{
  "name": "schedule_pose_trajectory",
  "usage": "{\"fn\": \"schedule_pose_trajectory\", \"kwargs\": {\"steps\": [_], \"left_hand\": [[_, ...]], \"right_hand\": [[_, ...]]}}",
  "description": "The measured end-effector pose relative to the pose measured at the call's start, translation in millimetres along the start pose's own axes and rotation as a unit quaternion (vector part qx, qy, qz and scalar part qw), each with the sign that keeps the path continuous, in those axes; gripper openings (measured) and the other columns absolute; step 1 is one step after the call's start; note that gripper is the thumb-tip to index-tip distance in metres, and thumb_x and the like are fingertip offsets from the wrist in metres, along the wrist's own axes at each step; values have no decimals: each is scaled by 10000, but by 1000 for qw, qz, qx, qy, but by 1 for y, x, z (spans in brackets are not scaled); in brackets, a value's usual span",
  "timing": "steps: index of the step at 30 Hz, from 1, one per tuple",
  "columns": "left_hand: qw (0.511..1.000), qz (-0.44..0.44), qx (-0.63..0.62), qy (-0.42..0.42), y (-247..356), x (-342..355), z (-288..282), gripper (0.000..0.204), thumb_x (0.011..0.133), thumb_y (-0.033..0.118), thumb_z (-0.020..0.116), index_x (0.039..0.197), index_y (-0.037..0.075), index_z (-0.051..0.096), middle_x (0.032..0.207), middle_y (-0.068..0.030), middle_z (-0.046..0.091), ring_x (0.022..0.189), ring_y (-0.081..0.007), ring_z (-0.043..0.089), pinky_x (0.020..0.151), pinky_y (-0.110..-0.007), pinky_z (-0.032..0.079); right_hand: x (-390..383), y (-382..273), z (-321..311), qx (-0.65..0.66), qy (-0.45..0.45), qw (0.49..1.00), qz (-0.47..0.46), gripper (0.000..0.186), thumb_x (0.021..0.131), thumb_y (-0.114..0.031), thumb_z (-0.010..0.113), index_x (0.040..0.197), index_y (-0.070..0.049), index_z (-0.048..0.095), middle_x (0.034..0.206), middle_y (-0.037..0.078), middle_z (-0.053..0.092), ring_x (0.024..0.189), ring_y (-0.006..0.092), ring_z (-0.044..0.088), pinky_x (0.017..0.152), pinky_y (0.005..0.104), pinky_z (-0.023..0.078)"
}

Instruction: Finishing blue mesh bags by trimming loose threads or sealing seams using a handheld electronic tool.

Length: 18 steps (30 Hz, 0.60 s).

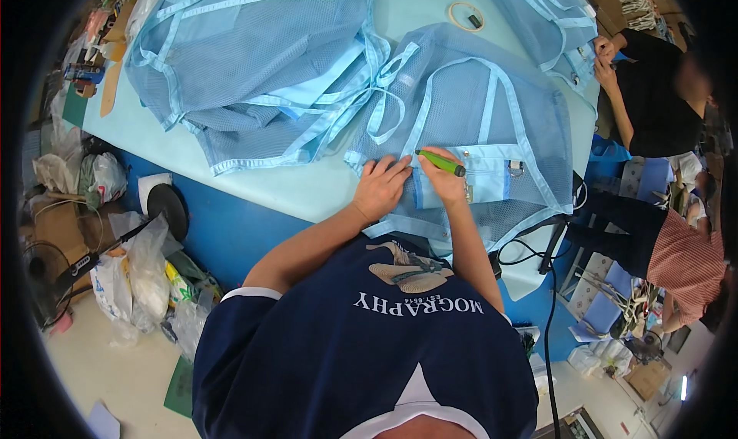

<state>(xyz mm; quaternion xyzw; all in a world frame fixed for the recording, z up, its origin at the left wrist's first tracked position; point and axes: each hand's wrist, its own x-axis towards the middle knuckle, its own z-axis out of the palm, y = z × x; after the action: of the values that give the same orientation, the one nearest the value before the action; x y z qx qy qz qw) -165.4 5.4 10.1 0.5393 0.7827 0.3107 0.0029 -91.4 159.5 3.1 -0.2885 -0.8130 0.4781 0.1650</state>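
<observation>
The left hand [380,187] is pressing flat on a blue mesh vest [492,124] lying on the pale table [307,185], its fingers together and stretched toward the vest's light pocket panel [484,179]. The right hand [442,179] is gripping a green pen [442,162], fingers clamped round it, with its tip seemingly touching the panel's left edge. More vests [254,62] are lying heaped just beyond, and another person's hands [603,54] are working at the table's far right corner.

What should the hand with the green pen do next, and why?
Probably lower the green pen tip onto the light blue pocket panel and mark it. The right hand holds the pen just above that panel, while the left hand lies flat on the blue mesh garment, pinning it to the table.
</observation>
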Motion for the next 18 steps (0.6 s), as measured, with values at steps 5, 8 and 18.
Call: {"fn": "schedule_pose_trajectory", "kwargs": {"steps": [5,8,18], "left_hand": [[1000,24,-13,4,3,3,7,304,702,100,555,1004,67,574,1186,-38,498,1020,-222,447,801,-387,332],[1000,-11,6,-18,3,-2,5,318,696,100,550,1012,69,569,1185,-35,503,1030,-229,445,816,-392,324],[999,12,20,-21,0,-2,2,312,712,110,541,1019,64,562,1199,-27,498,1025,-229,440,815,-394,315]], "right_hand": [[-6,0,-5,-53,9,998,-22,197,714,-145,671,872,-32,633,822,86,636,734,181,615,677,265,485],[-5,3,1,-12,-1,1000,-21,183,716,-146,669,856,-35,628,838,77,625,758,175,603,709,259,477],[-3,-6,3,52,27,998,25,181,691,-103,683,853,-39,637,795,104,624,732,185,611,664,273,478]]}}
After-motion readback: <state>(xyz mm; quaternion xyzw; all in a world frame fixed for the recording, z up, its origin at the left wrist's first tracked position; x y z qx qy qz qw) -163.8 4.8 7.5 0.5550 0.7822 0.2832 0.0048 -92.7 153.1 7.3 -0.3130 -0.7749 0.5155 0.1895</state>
